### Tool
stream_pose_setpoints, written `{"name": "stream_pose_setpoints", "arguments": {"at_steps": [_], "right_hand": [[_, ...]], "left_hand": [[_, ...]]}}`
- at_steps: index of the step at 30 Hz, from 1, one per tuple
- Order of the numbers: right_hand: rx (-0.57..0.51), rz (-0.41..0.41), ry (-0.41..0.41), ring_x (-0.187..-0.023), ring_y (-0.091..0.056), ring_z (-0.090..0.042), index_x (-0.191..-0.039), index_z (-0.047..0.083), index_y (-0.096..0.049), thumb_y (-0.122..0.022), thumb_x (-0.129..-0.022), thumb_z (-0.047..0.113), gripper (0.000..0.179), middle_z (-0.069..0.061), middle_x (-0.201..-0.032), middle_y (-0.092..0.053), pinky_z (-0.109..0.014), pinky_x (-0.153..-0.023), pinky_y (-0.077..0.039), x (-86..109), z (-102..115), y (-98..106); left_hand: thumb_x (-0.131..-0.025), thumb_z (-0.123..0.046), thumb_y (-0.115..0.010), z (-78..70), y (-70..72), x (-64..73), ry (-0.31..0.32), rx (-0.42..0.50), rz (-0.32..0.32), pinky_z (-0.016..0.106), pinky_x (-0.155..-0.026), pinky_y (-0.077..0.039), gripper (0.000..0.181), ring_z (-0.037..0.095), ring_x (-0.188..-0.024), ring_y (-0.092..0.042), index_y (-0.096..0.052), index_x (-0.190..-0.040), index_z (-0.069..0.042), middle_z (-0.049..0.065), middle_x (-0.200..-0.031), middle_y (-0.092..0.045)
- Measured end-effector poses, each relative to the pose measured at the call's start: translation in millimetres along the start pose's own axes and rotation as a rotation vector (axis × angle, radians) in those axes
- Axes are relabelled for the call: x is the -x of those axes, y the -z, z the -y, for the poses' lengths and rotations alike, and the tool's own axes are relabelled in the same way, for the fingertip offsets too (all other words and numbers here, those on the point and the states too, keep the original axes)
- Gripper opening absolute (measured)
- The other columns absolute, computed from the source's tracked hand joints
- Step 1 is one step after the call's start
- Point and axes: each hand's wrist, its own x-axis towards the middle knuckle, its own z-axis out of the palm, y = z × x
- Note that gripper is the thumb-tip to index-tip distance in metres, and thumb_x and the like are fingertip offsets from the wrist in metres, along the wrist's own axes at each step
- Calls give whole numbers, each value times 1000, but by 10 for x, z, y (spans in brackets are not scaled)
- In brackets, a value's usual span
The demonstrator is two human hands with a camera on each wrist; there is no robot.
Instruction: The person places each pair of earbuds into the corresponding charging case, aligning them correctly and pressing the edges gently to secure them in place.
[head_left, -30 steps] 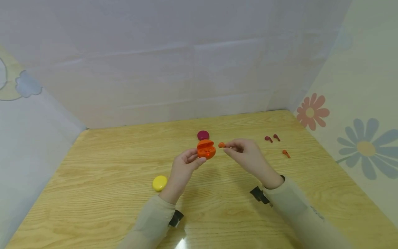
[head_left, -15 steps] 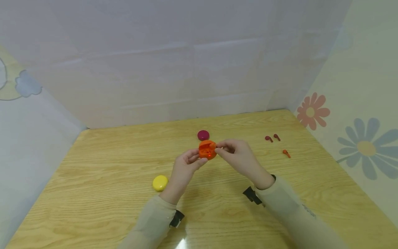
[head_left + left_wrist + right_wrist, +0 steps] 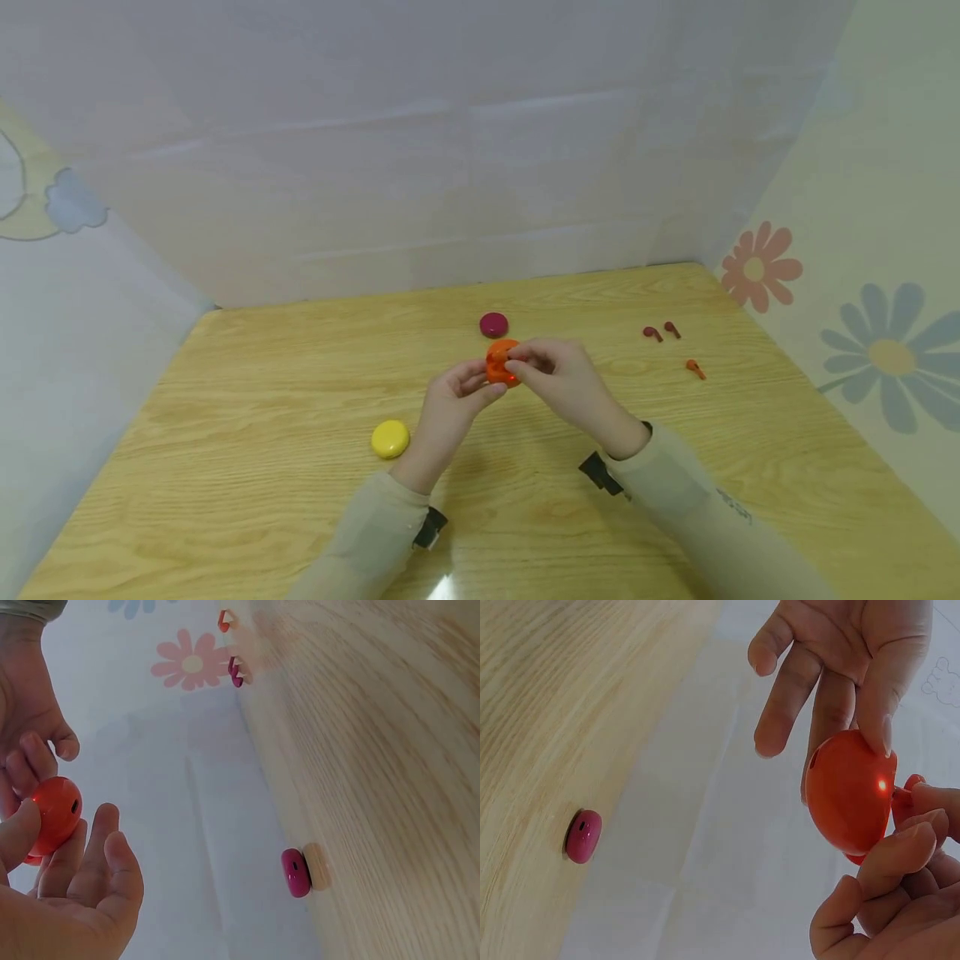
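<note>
My left hand grips an orange earbud case between thumb and fingers, its lid raised. A small red light glows on the front of the case in the right wrist view. With thumb and fingertips my right hand pinches an orange earbud at the mouth of the case. How far the earbud sits inside is hidden by the fingers. Behind the case lies a closed magenta case. Near my left wrist rests a closed yellow case.
Two magenta earbuds lie at the right of the wooden table. Nearer me on that side is a second orange earbud. Light cloth walls with printed flowers border the table.
My right hand has moved left, bringing the pinched earbud from beside the case to its opening. The light on the case has come on. My left hand has barely shifted.
</note>
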Motion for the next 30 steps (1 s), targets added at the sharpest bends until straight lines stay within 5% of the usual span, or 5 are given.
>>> {"name": "stream_pose_setpoints", "arguments": {"at_steps": [18, 30], "right_hand": [[62, 34, -46, -70, -55, -16, -101, -7, -68, -63, -93, 4, 15, -12, -90, -68, -25, -62, -49, -7, 0, -20], [76, 0, -23, -72, -63, -18, -99, -6, -69, -64, -92, 3, 12, -14, -92, -70, -27, -66, -54, -25, -7, -36]], "left_hand": [[-93, -7, -65, -11, -3, 0, -6, -7, -15, 37, -95, -48, 34, 26, -112, -62, -60, -125, 4, 16, -119, -66], [-93, -7, -65, -2, 2, -3, -22, -10, -4, 38, -96, -48, 34, 26, -112, -62, -60, -125, 4, 16, -120, -66]]}}
